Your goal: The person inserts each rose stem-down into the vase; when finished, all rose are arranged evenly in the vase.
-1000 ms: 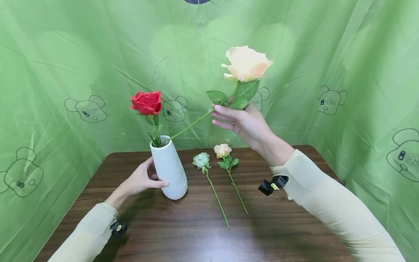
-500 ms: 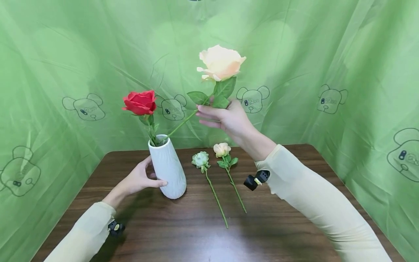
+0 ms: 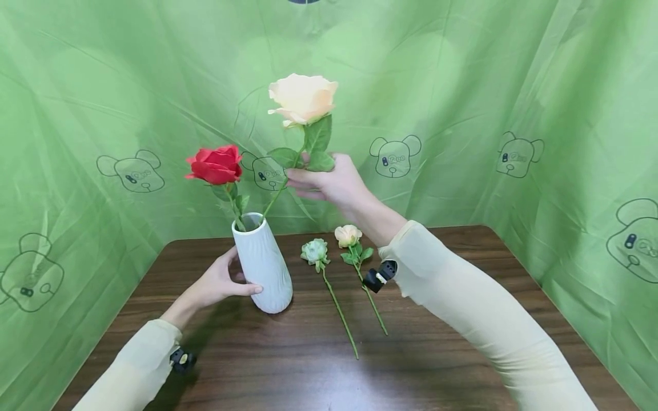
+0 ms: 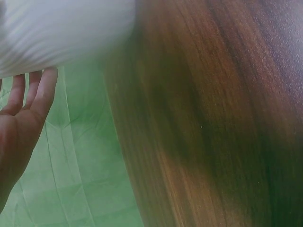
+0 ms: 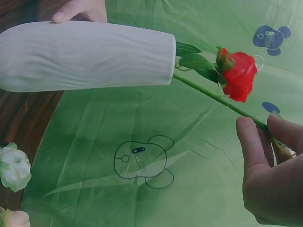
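A white ribbed vase (image 3: pixel 263 265) stands on the wooden table, its body held by my left hand (image 3: pixel 218 281) with thumb in front and fingers behind. In the left wrist view, the fingers (image 4: pixel 45 92) lie along the vase's side. A red rose (image 3: pixel 216 164) stands in the vase, leaning left. Above and right of the mouth, my right hand (image 3: pixel 339 182) pinches the stem of a large cream rose (image 3: pixel 303 98) just below its leaves. The lower end of that stem passes into the vase mouth, as the right wrist view shows along the green stem (image 5: pixel 213 96).
On the table (image 3: pixel 437 342) right of the vase lie a pale green flower (image 3: pixel 315 252) and a small peach flower (image 3: pixel 348 236), stems toward the front. A green curtain (image 3: pixel 452 85) with bear outlines hangs behind and at both sides.
My right hand has moved left with the cream rose, bringing its stem more upright over the vase. The red rose has shifted slightly left. My left hand keeps its hold.
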A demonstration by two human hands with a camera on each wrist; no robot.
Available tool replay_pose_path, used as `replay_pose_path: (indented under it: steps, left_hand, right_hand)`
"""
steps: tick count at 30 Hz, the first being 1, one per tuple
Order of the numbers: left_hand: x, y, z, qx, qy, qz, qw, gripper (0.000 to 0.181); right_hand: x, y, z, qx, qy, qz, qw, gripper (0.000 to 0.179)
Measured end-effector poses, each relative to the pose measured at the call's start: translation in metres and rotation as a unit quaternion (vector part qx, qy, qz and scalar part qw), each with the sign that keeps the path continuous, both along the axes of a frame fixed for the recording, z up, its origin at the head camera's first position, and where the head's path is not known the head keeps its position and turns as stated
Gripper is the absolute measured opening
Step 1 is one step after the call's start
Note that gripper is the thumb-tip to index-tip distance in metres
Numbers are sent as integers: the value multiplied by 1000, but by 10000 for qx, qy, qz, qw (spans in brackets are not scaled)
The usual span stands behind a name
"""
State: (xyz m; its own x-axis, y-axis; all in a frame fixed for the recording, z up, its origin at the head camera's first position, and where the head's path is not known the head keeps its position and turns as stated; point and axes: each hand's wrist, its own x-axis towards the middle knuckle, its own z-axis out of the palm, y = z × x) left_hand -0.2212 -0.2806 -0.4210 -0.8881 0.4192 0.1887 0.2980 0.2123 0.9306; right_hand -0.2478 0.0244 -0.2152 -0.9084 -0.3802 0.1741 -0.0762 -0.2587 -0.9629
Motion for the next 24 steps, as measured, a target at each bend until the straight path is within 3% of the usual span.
replay_pose_path:
  steps: [5, 11, 24]
  left_hand:
    - [0, 0, 0, 49, -17, -12, 10000, 82]
    - [1, 0, -2, 123, -26, -67, 9999, 83]
    - [-3, 0, -2, -2, 116, -82, 9999, 82]
  right_hand:
    - [1, -17, -5, 243, 134, 178, 9995, 40]
    - [2, -34, -13, 327, 138, 344, 9988, 25]
    - [-12, -52, -36, 571, -122, 45, 9983, 18]
